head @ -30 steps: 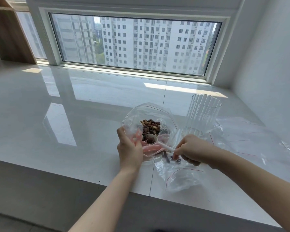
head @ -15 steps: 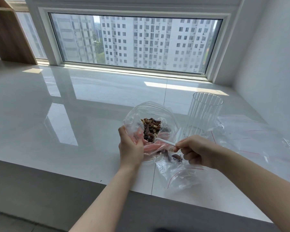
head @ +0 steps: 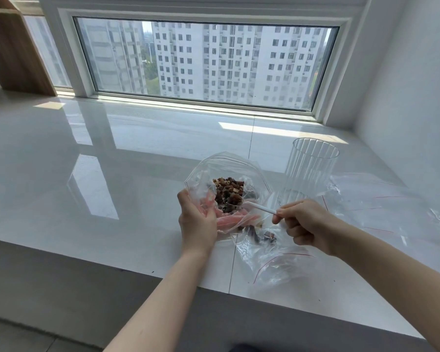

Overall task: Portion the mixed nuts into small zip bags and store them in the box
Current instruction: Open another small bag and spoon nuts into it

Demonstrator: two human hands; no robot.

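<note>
In the head view, the left hand (head: 197, 219) grips the near side of a big clear bag (head: 224, 179), with its fingers (head: 229, 218) curled inside the opening and seen pink through the plastic. The mixed nuts (head: 228, 190) lie in this bag, just beyond those fingers. The right hand (head: 306, 224) pinches the handle of a white spoon (head: 258, 207); the bowl of the spoon is at the near edge of the nuts. Under both hands a small zip bag (head: 272, 252) with a red line lies on the bench (head: 112, 174) near its front edge, and a few dark pieces are inside it. A clear ribbed cup (head: 310, 168) stands upright toward the right edge of the bench. More clear bags (head: 391, 207) lie flat beside the cup, to the right.
</note>
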